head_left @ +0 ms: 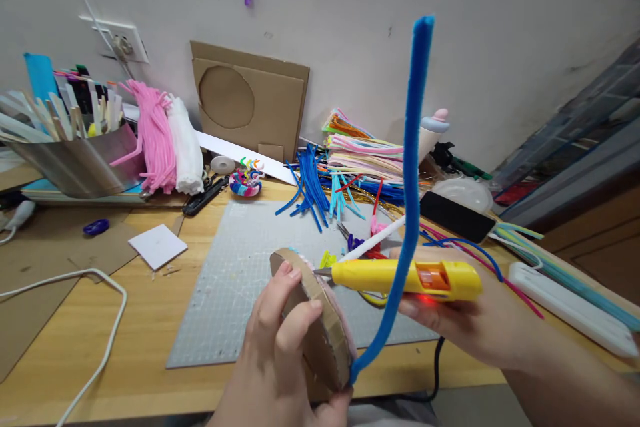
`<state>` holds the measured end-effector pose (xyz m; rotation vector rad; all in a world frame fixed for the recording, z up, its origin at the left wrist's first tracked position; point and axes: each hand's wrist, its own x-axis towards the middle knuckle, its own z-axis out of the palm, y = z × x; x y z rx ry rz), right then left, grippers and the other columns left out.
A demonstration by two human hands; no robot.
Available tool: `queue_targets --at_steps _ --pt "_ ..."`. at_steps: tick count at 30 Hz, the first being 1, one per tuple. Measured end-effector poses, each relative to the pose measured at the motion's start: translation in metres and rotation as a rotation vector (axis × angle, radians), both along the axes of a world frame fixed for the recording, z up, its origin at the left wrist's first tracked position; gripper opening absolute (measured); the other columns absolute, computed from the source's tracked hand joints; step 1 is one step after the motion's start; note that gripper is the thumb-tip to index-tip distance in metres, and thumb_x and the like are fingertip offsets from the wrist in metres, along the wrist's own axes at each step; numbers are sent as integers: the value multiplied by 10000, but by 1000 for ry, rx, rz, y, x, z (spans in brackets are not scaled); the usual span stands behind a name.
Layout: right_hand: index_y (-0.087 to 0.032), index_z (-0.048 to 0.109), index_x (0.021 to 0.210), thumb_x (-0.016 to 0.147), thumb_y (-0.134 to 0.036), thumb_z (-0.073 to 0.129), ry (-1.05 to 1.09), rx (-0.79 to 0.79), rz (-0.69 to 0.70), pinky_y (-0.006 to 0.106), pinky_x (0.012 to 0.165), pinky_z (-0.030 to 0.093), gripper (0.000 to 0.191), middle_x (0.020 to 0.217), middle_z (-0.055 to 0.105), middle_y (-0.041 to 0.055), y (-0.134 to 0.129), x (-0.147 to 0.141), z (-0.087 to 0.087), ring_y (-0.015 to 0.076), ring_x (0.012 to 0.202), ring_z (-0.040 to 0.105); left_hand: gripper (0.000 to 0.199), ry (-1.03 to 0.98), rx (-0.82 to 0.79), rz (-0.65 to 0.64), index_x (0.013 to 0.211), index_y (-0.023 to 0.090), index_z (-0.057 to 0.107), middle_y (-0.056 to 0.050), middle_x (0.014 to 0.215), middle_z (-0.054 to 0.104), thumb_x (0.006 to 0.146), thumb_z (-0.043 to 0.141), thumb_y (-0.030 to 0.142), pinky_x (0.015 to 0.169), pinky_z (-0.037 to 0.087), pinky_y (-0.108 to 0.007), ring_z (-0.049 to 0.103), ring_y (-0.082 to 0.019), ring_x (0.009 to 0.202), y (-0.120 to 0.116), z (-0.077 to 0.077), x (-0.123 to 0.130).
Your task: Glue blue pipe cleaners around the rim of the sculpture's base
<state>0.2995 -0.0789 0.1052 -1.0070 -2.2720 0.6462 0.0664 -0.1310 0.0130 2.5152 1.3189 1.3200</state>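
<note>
My left hand (pixel 280 340) grips a round cardboard disc (pixel 320 320) tilted on its edge, fingers on its rim and back. From the disc's lower edge a long blue pipe cleaner (pixel 414 147) rises upward, passing in front of the yellow hot glue gun (pixel 365 275). My right hand (pixel 455 313) is wrapped round the glue gun, whose red light glows underneath. The gun's metal nozzle points left at the disc's rim; I cannot tell whether they touch. The disc's front face is mostly turned away, with a pinkish edge showing.
A grey cutting mat (pixel 215 300) lies beneath my hands. Behind it are blue pipe cleaners (pixel 313 183), scissors (pixel 345 232) and a black phone (pixel 457 215). A metal container (pixel 75 163) of sticks stands left, a white power strip (pixel 570 310) right. Cut cardboard (pixel 280 97) leans on the wall.
</note>
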Motion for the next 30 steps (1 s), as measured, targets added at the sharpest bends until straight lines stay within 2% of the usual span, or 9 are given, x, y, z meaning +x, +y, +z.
queue_targets --at_steps 9,14,20,30 --pt "-208 633 774 884 -356 605 33 -47 -12 233 527 482 187 686 653 15 4 -8 5 151 596 603 768 12 -11 -15 1300 169 327 -210 1422 321 633 703 223 1058 440 -544 308 -343 1403 1 -2 -4" --pt "-204 616 798 880 -325 606 38 -71 -16 221 560 487 147 715 647 6 7 -8 0 142 622 603 762 -33 -24 -1 1303 191 340 -183 1428 331 629 695 209 1076 418 -546 312 -345 1404 0 -4 -2" --pt "-207 587 801 901 -341 586 59 -126 5 219 557 469 167 727 625 1 7 -6 -4 137 620 577 759 14 0 -15 1296 159 344 -211 1412 333 637 714 231 1052 446 -540 323 -354 1393 0 -3 -4" --pt "-206 570 839 923 -316 559 81 -56 114 252 619 415 139 779 581 7 10 -8 2 144 687 540 772 4 4 -13 1323 179 337 -202 1411 336 655 716 249 1037 464 -553 330 -365 1394 0 -6 -5"
